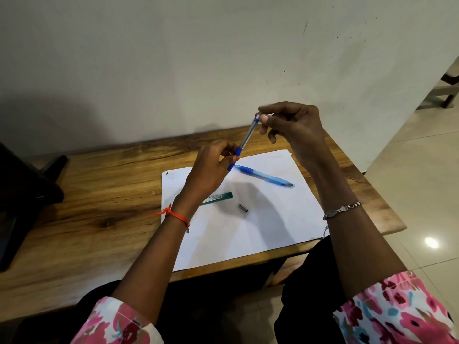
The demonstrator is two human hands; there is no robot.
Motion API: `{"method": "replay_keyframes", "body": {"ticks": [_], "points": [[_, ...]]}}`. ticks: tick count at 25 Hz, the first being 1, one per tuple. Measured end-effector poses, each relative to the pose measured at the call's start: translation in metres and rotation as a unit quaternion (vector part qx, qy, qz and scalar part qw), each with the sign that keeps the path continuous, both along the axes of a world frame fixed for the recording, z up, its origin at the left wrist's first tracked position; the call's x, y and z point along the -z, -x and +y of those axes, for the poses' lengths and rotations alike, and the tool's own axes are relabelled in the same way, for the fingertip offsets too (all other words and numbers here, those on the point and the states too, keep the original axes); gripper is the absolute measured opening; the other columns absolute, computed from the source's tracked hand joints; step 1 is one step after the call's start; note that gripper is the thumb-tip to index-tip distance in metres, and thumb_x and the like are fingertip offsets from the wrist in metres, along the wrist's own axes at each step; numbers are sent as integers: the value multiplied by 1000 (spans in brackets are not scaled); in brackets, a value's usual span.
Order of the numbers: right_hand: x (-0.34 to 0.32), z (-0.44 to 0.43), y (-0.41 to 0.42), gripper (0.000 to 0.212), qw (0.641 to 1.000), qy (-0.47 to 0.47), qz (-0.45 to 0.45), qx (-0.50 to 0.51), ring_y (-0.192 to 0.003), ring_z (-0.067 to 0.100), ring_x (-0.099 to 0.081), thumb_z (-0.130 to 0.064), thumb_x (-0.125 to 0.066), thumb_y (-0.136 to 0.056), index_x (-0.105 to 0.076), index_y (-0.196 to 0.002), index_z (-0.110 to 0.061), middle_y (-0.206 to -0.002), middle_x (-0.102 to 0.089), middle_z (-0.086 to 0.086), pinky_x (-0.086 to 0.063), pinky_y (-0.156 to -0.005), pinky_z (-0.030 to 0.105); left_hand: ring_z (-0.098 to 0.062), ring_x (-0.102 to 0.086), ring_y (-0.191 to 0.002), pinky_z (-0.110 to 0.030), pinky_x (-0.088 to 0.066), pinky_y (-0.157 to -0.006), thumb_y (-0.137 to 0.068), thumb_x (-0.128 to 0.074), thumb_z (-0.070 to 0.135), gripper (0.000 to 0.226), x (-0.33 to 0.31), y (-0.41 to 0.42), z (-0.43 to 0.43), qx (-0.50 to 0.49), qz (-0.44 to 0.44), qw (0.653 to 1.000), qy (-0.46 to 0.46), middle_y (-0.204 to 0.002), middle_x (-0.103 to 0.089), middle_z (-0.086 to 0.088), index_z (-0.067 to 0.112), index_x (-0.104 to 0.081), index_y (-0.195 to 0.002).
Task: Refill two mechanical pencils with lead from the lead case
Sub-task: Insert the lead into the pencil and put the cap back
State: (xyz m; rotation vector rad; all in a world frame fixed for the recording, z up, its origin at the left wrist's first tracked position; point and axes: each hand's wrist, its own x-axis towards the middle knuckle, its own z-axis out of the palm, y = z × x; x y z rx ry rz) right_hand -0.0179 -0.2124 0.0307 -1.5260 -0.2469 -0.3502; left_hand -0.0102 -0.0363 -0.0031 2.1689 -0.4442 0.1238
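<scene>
Gripping one clear mechanical pencil [247, 135]: left hand [213, 168] round blue grip, right hand [294, 125] pinching top. On paper [278, 224] (single sheet): second pencil [264, 176], one lead case [220, 196], one metal cap [244, 208].

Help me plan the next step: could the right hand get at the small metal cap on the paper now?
Probably yes, once freed. The metal cap lies on bare paper, nothing over it, but the right hand pinches the top of the pencil that the left hand grips.
</scene>
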Motion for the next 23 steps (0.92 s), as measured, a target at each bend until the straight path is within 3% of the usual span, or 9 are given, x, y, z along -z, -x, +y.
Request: {"method": "replay_keyframes", "body": {"ticks": [3, 5, 8, 10, 12, 16, 18, 20, 23], "points": [[2, -6, 0, 15, 999, 4, 53, 11, -57, 17, -63, -4, -68, -81, -69, -96, -2, -80, -69, 13, -44, -42, 23, -18, -58, -80, -23, -47, -64, -87, -57, 7, 13, 0, -3, 2, -13, 3, 1000, 11, -89, -60, -2, 6, -64, -98], [5, -11, -1, 12, 980, 157, 122, -25, -50, 15, -63, -11, -74, -77, -72, -80, 0, -65, -70, 6, -41, -39, 21, -17, -58, -80, -21, -46, -63, -87, -57, 7, 14, 0, -4, 5, -29, 1, 999, 19, -88, -61, -1, 6, -64, -100], [15, -2, -2, 18, 866, 409, 233, -168, -47, 11, -65, -19, -79, -73, -73, -70, -2, -59, -70, 2, -40, -38, 18, -13, -57, -83, -25, -47, -74, -87, -58, 7, 16, 0, -6, 6, -36, 2, 999, 26, -88, -60, 1, 6, -63, -102], [21, 11, -2, 18, 805, 471, 280, -225, -48, 11, -65, -20, -80, -72, -72, -70, -4, -60, -70, 3, -39, -38, 17, -10, -56, -82, -21, -45, -71, -87, -58, 8, 16, 0, -6, 6, -34, -3, 999, 18, -88, -59, 3, 7, -64, -101], [26, 23, -2, 21, 778, 499, 300, -237, -47, 12, -64, -21, -81, -71, -72, -72, -1, -59, -69, 3, -36, -37, 18, -10, -55, -81, -16, -43, -69, -87, -58, 8, 15, 0, -4, 5, -30, -5, 999, 15, -87, -59, 3, 6, -64, -100], [33, 42, -2, 24, 725, 573, 298, -239, -43, 7, -60, -27, -81, -70, -70, -68, -6, -58, -68, 0, -40, -42, 15, -11, -56, -82, -25, -46, -75, -86, -58, 6, 14, -1, -4, 5, -26, -8, 999, 21, -88, -60, 1, 5, -64, -98], [33, 48, -2, 19, 722, 581, 284, -246, -45, 8, -60, -23, -79, -73, -70, -68, -6, -56, -66, -1, -41, -47, 15, -12, -57, -83, -28, -47, -78, -85, -58, 7, 13, -2, -3, 5, -23, -5, 999, 25, -88, -61, 0, 5, -64, -97], [26, 44, 0, 14, 751, 548, 262, -258, -46, 8, -59, -15, -76, -76, -72, -76, -1, -56, -65, -1, -40, -45, 17, -13, -57, -83, -30, -48, -78, -85, -59, 7, 13, -2, -3, 5, -23, -4, 999, 24, -89, -62, -1, 5, -64, -97], [8, 18, 1, 5, 884, 381, 179, -204, -49, 10, -60, -5, -71, -77, -74, -76, -1, -57, -68, -1, -44, -44, 19, -14, -58, -83, -33, -50, -80, -85, -59, 8, 14, -1, -3, 5, -27, 4, 999, 28, -90, -63, -2, 6, -64, -98]]}}
